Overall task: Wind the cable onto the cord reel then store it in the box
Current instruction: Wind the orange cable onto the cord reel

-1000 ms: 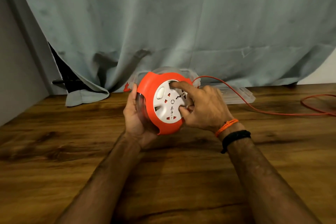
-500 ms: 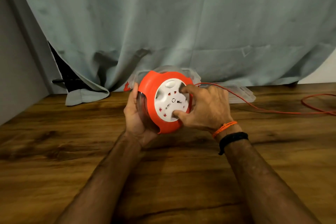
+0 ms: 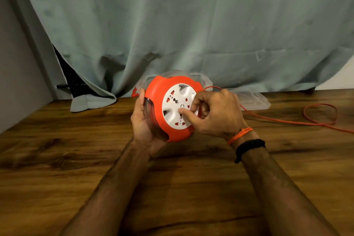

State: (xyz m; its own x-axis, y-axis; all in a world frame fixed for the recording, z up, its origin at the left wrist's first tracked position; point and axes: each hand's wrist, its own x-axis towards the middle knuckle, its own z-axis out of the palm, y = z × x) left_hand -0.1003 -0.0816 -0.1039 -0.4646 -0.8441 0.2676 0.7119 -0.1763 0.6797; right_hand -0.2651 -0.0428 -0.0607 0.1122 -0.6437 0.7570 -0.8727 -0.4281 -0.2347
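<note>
the cord reel (image 3: 173,109), orange with a white socket face, sits a little left of the frame's centre, raised just off the wooden surface (image 3: 76,168). the left hand (image 3: 142,120) cups its clear back from the left side, fingers curled round the rim, so that hand is grasping the reel. the right hand (image 3: 214,113) is on the white face from the right, thumb and fingertips curled and pressed into the moulded recesses, gripping the turning disc. the orange cable (image 3: 287,121) leaves the reel by the right hand's knuckles and runs to the right of the frame, where a loose loop lies on the surface and the rest goes out of view, so a fair length looks unwound. the step in hand seems to be cranking the disc to draw the cable in. to do it well, the left hand should hold the housing steady while the right turns in even strokes, resetting its fingers without letting the disc slip back. the loop on the right could kink or snag as it feeds, so slow turns are wise. the clear box (image 3: 206,82) waits behind the reel with its lid (image 3: 254,101) lying beside it, against the curtain (image 3: 191,25).
</note>
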